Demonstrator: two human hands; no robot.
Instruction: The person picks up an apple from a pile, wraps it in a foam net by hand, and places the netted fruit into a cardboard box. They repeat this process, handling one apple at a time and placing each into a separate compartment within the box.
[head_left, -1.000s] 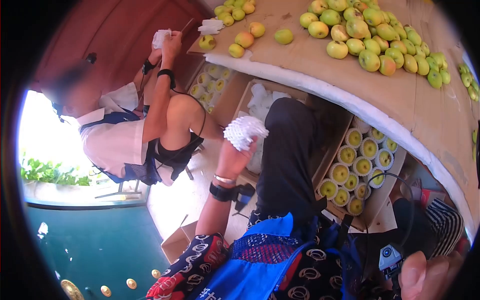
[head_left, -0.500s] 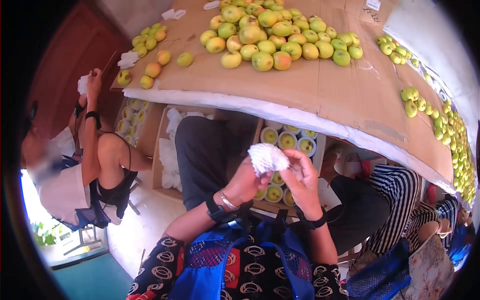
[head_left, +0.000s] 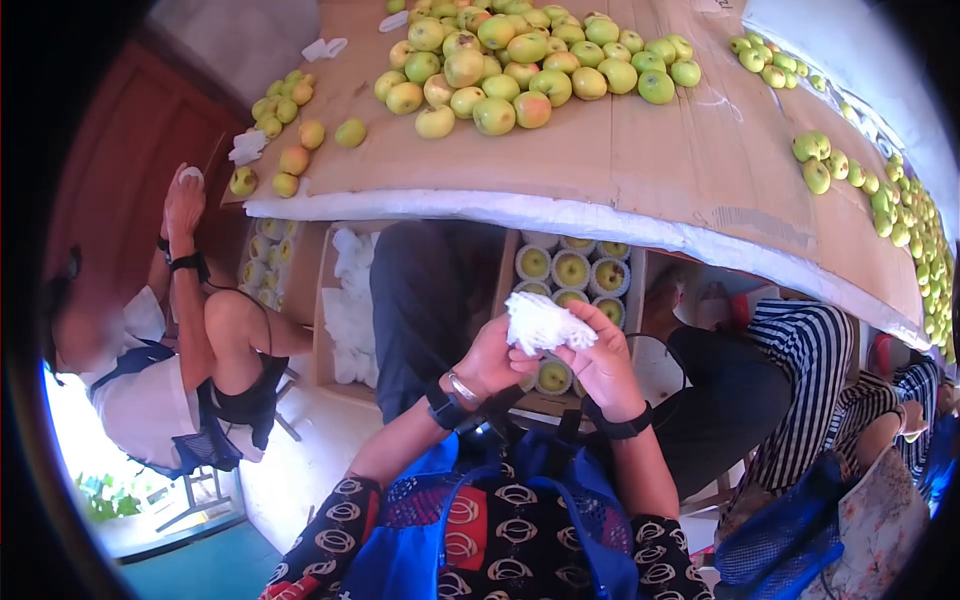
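Note:
In front of my lap, a white foam fruit net (head_left: 545,322) is held between my two hands. My left hand (head_left: 486,358) is closed on its left end, and my right hand (head_left: 608,366) pinches the right end with thumb and fingers. Whether fruit is inside the net I cannot tell. Directly behind and below my hands stands a carton (head_left: 637,290) of apples (head_left: 571,269), each sitting in its own white foam net. Part of this carton is hidden by my hands.
A cardboard-covered table (head_left: 420,165) holds a heap of green-yellow apples (head_left: 530,85), with smaller groups at left and right. At left, a box of white foam nets (head_left: 352,300) stands by my knee. A co-worker (head_left: 150,330) sits farther left; other people sit at right.
The fingers of my right hand have closed in on the net's right end, and the net now lies flatter between both hands. The co-worker's hands at left have shifted.

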